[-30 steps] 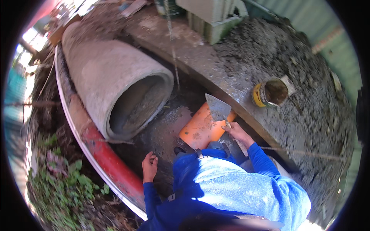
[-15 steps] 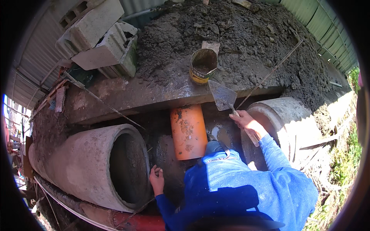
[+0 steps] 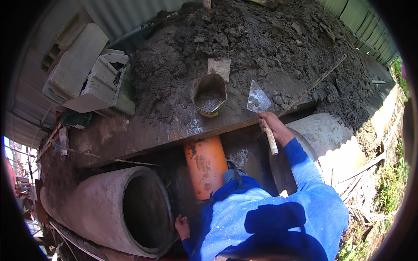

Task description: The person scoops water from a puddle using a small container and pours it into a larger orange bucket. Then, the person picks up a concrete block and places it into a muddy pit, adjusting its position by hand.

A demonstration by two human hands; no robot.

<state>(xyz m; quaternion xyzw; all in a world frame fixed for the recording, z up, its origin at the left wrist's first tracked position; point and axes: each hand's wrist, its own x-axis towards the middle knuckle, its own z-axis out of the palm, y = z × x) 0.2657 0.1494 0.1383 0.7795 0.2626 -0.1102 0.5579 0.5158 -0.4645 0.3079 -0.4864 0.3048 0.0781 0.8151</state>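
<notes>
Grey cylindrical concrete pipe (image 3: 89, 203) at near left, left hand (image 3: 182, 227) just beside its mouth, fingers apart or together, can't tell, orange cylindrical pipe (image 3: 205, 167) at centre, muddy round bucket (image 3: 204, 110) just beyond, pale-handled metal trowel (image 3: 257, 99) at right, blade aimed far, right hand (image 3: 273, 125), fingers clamped on it

This is an outdoor construction site with a dug trench. A wide concrete pipe (image 3: 87, 206) lies at lower left, another concrete pipe (image 3: 337, 139) at right, and an orange pipe (image 3: 204, 167) near the centre. Dark heaped soil (image 3: 278, 39) fills the top, with concrete blocks (image 3: 85, 65) stacked at upper left. Corrugated sheeting (image 3: 124, 17) stands behind them. A grimy bucket (image 3: 209, 96), a trowel (image 3: 257, 101) and sunlit grass (image 3: 387, 185) at the right edge also show it.
</notes>
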